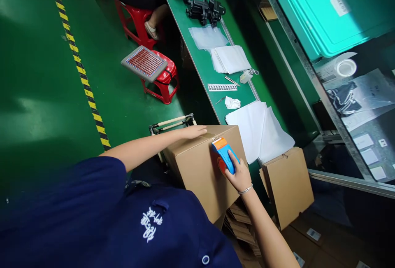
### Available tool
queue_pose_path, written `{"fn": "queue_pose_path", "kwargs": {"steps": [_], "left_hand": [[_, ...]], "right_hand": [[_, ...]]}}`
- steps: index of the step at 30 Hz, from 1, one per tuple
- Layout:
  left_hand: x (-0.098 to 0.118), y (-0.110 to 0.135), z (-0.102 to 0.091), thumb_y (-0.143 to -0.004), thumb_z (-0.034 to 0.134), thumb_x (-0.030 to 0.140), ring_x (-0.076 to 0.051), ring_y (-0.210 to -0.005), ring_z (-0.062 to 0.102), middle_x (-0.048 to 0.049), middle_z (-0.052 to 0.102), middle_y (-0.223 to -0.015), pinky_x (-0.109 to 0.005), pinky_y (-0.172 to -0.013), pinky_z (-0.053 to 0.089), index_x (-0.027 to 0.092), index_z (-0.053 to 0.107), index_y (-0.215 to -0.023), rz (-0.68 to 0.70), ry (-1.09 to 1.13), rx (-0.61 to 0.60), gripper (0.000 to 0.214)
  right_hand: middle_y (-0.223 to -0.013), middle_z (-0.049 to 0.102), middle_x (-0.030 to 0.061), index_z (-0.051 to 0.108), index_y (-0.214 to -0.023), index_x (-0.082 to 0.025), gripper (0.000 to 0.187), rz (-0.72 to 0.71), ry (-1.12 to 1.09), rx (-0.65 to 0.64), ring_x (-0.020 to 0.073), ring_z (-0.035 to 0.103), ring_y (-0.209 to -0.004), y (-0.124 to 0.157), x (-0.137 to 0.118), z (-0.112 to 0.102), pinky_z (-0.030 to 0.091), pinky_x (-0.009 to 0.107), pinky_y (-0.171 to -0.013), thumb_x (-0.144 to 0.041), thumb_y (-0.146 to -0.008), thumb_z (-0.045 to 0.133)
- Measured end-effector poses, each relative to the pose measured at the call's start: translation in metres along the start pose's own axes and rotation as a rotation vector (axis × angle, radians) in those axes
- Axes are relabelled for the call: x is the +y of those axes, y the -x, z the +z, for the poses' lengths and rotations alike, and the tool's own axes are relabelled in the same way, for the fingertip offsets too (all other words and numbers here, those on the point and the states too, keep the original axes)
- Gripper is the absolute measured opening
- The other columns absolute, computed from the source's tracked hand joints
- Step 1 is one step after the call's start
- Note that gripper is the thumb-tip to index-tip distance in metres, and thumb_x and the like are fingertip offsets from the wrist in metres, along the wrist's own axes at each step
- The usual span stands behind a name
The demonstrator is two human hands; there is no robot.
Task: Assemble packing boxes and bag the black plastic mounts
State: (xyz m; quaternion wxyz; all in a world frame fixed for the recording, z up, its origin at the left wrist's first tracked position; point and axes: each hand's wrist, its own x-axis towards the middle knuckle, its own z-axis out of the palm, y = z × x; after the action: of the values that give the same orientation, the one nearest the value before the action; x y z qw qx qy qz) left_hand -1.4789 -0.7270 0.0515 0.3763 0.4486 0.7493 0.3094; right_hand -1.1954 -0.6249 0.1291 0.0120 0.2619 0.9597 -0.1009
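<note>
A closed cardboard box (203, 181) stands in front of my body, beside the end of the green workbench. My left hand (195, 131) lies on its top, fingers stretched out flat and holding nothing. My right hand (239, 175) is wrapped around a blue and orange tape dispenser (226, 157). Its orange head is at the upper edge of the box, by the end of the top seam. A round orange part shows below the dispenser, partly hidden by the hand.
Paper sheets (259, 130), a white cloth (232, 103), plastic bags (208, 37) and black devices (199, 11) lie along the workbench (200, 66). Flattened cartons (290, 185) lean at right. A red stool (166, 80) bears a cushion. A person sits farther back.
</note>
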Motion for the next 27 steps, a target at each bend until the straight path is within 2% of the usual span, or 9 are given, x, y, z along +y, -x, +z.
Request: {"fn": "queue_pose_path", "kwargs": {"steps": [3,7,10,14,17,19,23,25,27], "left_hand": [[0.021,0.033,0.009,-0.087,0.056,0.054,-0.027,-0.139,0.041,-0.0091,0.043,-0.151,-0.033,-0.112,0.033,0.023,0.044,-0.144,0.062,-0.093,-0.092,0.066],[0.040,0.058,0.011,-0.089,0.053,0.047,-0.031,-0.140,0.039,-0.0116,0.036,-0.155,-0.039,-0.109,0.037,0.024,0.028,-0.152,0.034,-0.302,-0.100,0.072],[0.033,0.058,-0.015,-0.089,0.052,0.049,-0.032,-0.136,0.044,-0.0107,0.039,-0.153,-0.038,-0.104,0.041,0.026,0.022,-0.154,0.017,-0.358,-0.116,0.075],[-0.003,0.062,-0.070,-0.090,0.049,0.052,-0.030,-0.138,0.041,-0.0064,0.033,-0.157,-0.035,-0.106,0.037,0.032,0.005,-0.156,-0.017,-0.412,-0.148,0.082],[-0.025,0.075,-0.091,-0.090,0.047,0.051,-0.029,-0.137,0.042,-0.0075,0.036,-0.155,-0.034,-0.105,0.038,0.029,0.003,-0.156,-0.062,-0.398,-0.179,0.082],[-0.030,0.083,-0.084,-0.092,0.044,0.045,-0.027,-0.137,0.043,-0.0061,0.036,-0.155,-0.033,-0.106,0.039,0.028,0.009,-0.156,-0.053,-0.383,-0.092,0.075],[-0.020,0.092,-0.044,-0.096,0.029,0.025,-0.023,-0.133,0.048,-0.0037,0.043,-0.151,-0.033,-0.109,0.038,0.025,0.025,-0.153,-0.068,-0.396,0.300,0.057],[-0.013,0.093,-0.032,-0.097,0.029,0.025,-0.025,-0.129,0.051,-0.0060,0.046,-0.149,-0.035,-0.107,0.040,0.023,0.023,-0.154,-0.064,-0.442,0.350,0.058],[-0.010,0.092,-0.029,-0.096,0.033,0.029,-0.027,-0.127,0.053,-0.0080,0.047,-0.148,-0.036,-0.103,0.043,0.022,0.017,-0.155,-0.057,-0.499,0.318,0.062]], "right_hand": [[-0.080,0.045,0.0007,0.044,-0.145,-0.025,0.065,0.031,-0.036,-0.012,0.0162,0.051,-0.062,0.000,-0.001,0.000,0.044,0.027,-0.060,-0.037,-0.082,0.052],[-0.081,0.047,0.0008,0.044,-0.144,-0.025,0.065,0.040,-0.088,-0.013,0.0157,0.053,-0.064,-0.006,-0.006,-0.006,0.044,0.026,-0.060,-0.039,-0.082,0.054],[-0.083,0.052,0.0026,0.043,-0.146,-0.026,0.066,0.044,-0.056,-0.039,0.0162,0.056,-0.066,-0.027,-0.026,-0.015,0.043,0.025,-0.059,-0.041,-0.083,0.056],[-0.091,0.059,0.0061,0.037,-0.149,-0.031,0.067,0.016,0.024,-0.112,0.0181,0.060,-0.071,-0.072,-0.080,-0.027,0.044,0.026,-0.061,-0.045,-0.086,0.054],[-0.096,0.061,0.0069,0.035,-0.149,-0.034,0.067,-0.030,0.022,-0.158,0.0197,0.062,-0.077,-0.098,-0.117,-0.032,0.045,0.027,-0.064,-0.046,-0.086,0.054],[-0.098,0.061,0.0074,0.035,-0.149,-0.034,0.068,-0.045,0.033,-0.184,0.0204,0.062,-0.079,-0.103,-0.129,-0.034,0.046,0.027,-0.065,-0.046,-0.085,0.055],[-0.099,0.061,0.0078,0.034,-0.150,-0.032,0.069,-0.042,0.064,-0.197,0.0200,0.062,-0.079,-0.094,-0.123,-0.036,0.046,0.027,-0.068,-0.044,-0.086,0.056],[-0.098,0.060,0.0077,0.033,-0.150,-0.031,0.069,-0.048,0.075,-0.187,0.0201,0.061,-0.079,-0.088,-0.119,-0.038,0.046,0.028,-0.068,-0.044,-0.086,0.055],[-0.098,0.060,0.0079,0.033,-0.151,-0.031,0.070,-0.065,0.088,-0.179,0.0200,0.060,-0.077,-0.083,-0.116,-0.039,0.045,0.028,-0.066,-0.044,-0.086,0.055]]}}
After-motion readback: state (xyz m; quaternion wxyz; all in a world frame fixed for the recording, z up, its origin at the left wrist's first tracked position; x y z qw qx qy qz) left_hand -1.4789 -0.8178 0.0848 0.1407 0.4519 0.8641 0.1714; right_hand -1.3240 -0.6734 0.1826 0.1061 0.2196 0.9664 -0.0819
